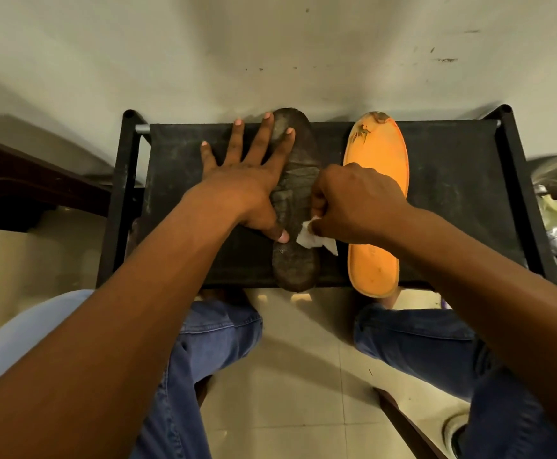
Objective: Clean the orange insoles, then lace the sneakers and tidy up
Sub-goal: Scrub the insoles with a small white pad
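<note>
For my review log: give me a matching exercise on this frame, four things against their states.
1. left hand
2. right hand
3. dark insole
4. orange insole

a. pinches a white tissue
b. lies untouched, its far tip worn
c. pressed flat, fingers spread
d. held down on the black rack

Pairs: 1-c, 2-a, 3-d, 4-b

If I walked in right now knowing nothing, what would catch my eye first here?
Probably the bright orange insole, lying on the right of a black fabric-topped rack with its far tip worn and flaking. Next to it, a dark, grimy insole is pinned flat by the spread left hand, while the right hand grips a crumpled white wipe against it.
</note>
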